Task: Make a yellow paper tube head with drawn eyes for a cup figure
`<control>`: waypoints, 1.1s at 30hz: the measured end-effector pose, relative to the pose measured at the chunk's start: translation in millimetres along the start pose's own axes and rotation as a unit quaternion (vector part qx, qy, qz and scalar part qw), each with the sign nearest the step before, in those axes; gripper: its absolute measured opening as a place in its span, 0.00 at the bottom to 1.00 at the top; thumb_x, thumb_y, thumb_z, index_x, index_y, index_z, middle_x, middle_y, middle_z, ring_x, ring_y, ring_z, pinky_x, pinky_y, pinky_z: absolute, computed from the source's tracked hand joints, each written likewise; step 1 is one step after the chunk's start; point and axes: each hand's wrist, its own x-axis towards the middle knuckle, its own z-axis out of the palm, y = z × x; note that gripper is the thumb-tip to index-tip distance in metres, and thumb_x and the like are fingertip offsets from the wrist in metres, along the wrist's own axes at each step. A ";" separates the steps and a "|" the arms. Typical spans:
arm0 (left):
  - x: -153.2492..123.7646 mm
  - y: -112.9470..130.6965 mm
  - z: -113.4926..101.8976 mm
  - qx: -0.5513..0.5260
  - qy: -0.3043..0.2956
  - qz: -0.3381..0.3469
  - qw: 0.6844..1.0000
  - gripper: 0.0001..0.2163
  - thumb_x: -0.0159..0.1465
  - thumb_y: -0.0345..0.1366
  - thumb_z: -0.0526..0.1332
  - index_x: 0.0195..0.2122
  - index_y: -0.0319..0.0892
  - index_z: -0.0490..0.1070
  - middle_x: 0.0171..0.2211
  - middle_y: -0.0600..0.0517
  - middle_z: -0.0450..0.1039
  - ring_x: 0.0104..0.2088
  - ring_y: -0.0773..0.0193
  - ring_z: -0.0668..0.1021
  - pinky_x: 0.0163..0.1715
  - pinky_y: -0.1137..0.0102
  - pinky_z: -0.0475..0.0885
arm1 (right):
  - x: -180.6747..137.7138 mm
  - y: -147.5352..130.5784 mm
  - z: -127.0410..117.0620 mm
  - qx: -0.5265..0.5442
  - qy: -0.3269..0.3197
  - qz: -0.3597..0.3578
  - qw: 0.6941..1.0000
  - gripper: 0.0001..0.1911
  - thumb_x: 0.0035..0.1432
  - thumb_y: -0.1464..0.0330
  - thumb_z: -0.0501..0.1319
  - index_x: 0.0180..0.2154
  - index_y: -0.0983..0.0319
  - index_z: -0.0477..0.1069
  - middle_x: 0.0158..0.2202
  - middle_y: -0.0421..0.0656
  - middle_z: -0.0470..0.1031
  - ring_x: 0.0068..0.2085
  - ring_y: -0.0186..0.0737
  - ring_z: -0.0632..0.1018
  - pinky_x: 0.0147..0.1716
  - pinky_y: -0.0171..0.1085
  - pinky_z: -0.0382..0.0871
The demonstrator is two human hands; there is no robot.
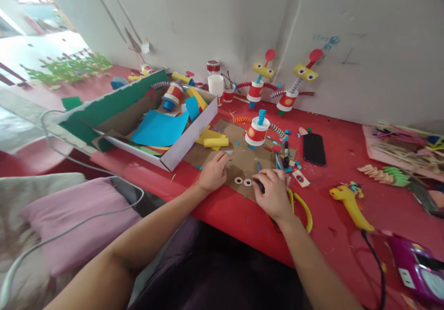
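Observation:
Two white paper eyes with black dots lie side by side on a brown cardboard sheet: the left paper eye and the right paper eye. My right hand is closed on a black marker-like object, its tip beside the right eye; the hand covers most of it. My left hand rests on the cardboard's left part, fingers loosely stretched and apart, close to a small clear strip. Beyond both hands stands a red-and-white paper cup figure with a folded blue paper neck and spring-like paper arms.
An open box of coloured paper stands left, near a yellow paper roll. Two finished-looking cup figures lean near the wall. Rightward lie a phone, yellow glue gun with cord, paper scraps and sticks.

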 end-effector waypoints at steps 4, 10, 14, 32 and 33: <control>0.5 0.3 -1.8 -0.020 0.021 0.009 1.000 0.17 0.57 0.21 0.50 0.45 0.40 0.68 0.44 0.44 0.70 0.43 0.58 0.75 0.44 0.64 0.72 | 0.6 -9.6 6.2 -0.013 -0.024 -0.002 1.000 0.06 0.57 0.68 0.60 0.37 0.59 0.74 0.42 0.46 0.74 0.46 0.51 0.66 0.43 0.47 0.55; -4.9 -2.3 -6.6 -0.077 0.077 0.025 0.994 0.16 0.59 0.21 0.51 0.46 0.42 0.67 0.44 0.46 0.69 0.44 0.60 0.75 0.43 0.67 0.72 | 4.0 -12.1 10.3 -0.010 -0.018 0.011 1.000 0.01 0.55 0.71 0.61 0.32 0.59 0.71 0.37 0.45 0.75 0.43 0.50 0.67 0.39 0.44 0.54; -7.6 -5.3 -10.2 -0.119 0.111 -0.002 0.987 0.15 0.58 0.21 0.52 0.44 0.41 0.67 0.40 0.48 0.68 0.36 0.65 0.74 0.36 0.70 0.72 | 5.3 -11.3 11.1 -0.002 -0.013 0.017 1.000 0.03 0.55 0.72 0.61 0.29 0.60 0.70 0.34 0.43 0.76 0.42 0.47 0.69 0.40 0.43 0.54; 33.6 -47.9 -25.0 -0.026 0.110 -0.147 0.983 0.18 0.52 0.26 0.64 0.45 0.40 0.72 0.47 0.42 0.72 0.52 0.45 0.69 0.55 0.52 0.61 | 0.7 -2.0 11.8 0.060 0.070 0.020 0.996 0.06 0.61 0.70 0.58 0.31 0.59 0.73 0.30 0.43 0.74 0.39 0.45 0.72 0.42 0.43 0.58; 34.8 -49.5 -23.6 -0.034 0.103 -0.150 0.983 0.18 0.52 0.25 0.63 0.45 0.40 0.73 0.47 0.42 0.73 0.52 0.45 0.70 0.55 0.52 0.61 | 0.5 -2.5 12.1 0.062 0.067 0.015 0.996 0.06 0.61 0.70 0.59 0.31 0.59 0.73 0.30 0.43 0.74 0.39 0.44 0.72 0.41 0.43 0.58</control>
